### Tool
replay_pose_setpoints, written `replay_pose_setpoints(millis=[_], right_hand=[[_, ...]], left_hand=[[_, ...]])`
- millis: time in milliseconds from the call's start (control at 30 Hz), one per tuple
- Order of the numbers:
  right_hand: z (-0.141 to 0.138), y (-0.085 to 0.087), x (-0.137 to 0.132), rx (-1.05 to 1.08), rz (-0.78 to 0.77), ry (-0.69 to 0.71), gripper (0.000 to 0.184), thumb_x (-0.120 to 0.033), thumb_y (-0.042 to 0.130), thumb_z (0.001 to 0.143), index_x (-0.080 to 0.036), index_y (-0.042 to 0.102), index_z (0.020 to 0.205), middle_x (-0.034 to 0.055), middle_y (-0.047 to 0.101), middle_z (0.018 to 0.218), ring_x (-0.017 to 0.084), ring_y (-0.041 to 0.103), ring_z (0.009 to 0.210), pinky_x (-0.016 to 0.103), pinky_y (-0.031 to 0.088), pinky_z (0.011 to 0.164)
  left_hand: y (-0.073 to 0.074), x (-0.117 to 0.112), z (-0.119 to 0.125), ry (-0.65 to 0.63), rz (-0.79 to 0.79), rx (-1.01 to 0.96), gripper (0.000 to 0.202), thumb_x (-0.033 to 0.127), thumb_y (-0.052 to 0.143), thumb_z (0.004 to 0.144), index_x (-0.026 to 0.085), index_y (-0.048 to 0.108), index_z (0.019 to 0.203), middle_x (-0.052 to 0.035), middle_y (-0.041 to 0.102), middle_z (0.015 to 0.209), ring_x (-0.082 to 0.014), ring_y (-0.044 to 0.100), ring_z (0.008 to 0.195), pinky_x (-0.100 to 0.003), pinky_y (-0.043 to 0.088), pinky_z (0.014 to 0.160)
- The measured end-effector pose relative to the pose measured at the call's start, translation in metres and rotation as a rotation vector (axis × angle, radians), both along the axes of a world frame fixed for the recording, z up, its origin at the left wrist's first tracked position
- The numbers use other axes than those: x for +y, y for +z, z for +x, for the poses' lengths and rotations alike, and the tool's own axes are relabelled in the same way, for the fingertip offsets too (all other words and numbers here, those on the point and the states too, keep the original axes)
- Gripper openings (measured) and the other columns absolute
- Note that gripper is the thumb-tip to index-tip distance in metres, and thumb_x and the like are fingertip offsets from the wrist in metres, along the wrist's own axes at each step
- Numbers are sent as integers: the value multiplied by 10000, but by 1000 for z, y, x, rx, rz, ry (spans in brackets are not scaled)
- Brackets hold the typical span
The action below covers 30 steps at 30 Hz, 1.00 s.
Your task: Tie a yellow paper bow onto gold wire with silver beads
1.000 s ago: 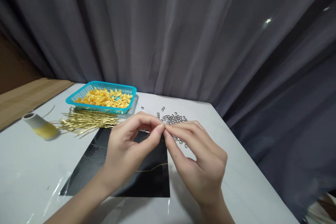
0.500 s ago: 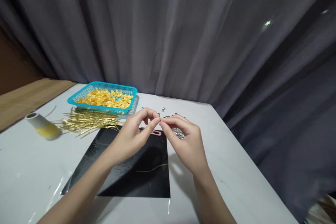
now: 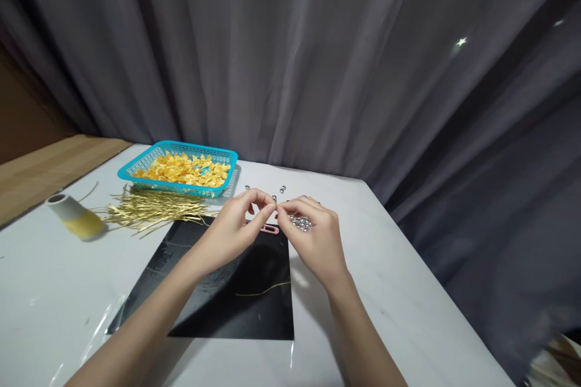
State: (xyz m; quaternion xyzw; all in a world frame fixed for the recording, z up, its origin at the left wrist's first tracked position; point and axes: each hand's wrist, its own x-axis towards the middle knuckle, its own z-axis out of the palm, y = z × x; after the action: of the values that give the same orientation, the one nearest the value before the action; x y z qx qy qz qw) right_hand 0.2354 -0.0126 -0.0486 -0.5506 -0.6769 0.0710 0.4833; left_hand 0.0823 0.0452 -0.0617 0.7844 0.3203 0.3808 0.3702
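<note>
In the head view, you are bringing both hands together above the top edge of a black sheet (image 3: pixel 240 308); your left hand (image 3: pixel 229 233) and right hand (image 3: pixel 313 242) are meeting at the fingertips (image 3: pixel 272 208), thumbs and forefingers pressed together in a tight pinch; whatever you are pinching there is too small to make out; a cluster of silver beads (image 3: pixel 300 224) is showing through the gap in your right hand, just beyond your palm, and a few loose beads (image 3: pixel 282 188) are lying on the table farther out, near your fingers but not touching them; a small pink clip (image 3: pixel 269 229) is sitting just below your fingertips at the sheet's upper edge; a thin gold thread (image 3: pixel 263 290) is curving across the sheet below your wrists; to your left, a bundle of gold tinsel strands (image 3: pixel 154 210) is lying beside a spool of yellow thread (image 3: pixel 77 219), which is resting on its side; beyond them, a turquoise plastic basket (image 3: pixel 181 146) is holding folded yellow paper pieces (image 3: pixel 181 170); a white table (image 3: pixel 59 278) is carrying all of this, with clear plastic film (image 3: pixel 97 320) lying near its front edge, and a grey curtain (image 3: pixel 290 60) is hanging behind it.
</note>
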Motion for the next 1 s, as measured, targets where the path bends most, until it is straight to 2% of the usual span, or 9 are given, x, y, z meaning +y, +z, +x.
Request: replay_pose_setpoints(millis=[167,333,700,867,1000], right_hand=[[6,-2,4,-18,-30,13,172,-154,574,839,-199,680,712,22,694,711,169,618,690,296,491,680],[14,-4,10,79,-193,76,161,-177,589,816,-188,716,718,22,703,710,158,628,673,282,489,664],[24,0,7,53,-351,169,178,-116,596,760,-190,712,647,8,720,681,152,639,680,267,481,663],[16,-9,-6,80,-394,229,163,-123,595,766,-183,727,691,17,725,721,155,648,711,263,486,668],[0,-26,-31,101,-450,332,162,-105,602,760,-181,733,705,12,719,723,142,638,685,245,481,634]], left_hand=[[-4,3,1,-45,-57,-10,202,354,517,952,184,619,910,-21,643,902,-166,600,844,-235,469,674],[-5,5,1,-96,-147,11,227,366,511,952,174,621,897,-25,652,888,-168,613,827,-217,455,604],[-7,3,-1,-196,-165,152,274,393,505,934,174,663,888,-36,706,875,-193,627,825,-286,466,750],[-12,-16,-18,-193,-245,156,257,380,526,917,166,660,869,-35,696,853,-190,630,808,-296,475,771],[-26,-52,-46,-156,-329,162,203,333,535,913,173,651,863,-28,698,839,-186,635,810,-283,476,757]])
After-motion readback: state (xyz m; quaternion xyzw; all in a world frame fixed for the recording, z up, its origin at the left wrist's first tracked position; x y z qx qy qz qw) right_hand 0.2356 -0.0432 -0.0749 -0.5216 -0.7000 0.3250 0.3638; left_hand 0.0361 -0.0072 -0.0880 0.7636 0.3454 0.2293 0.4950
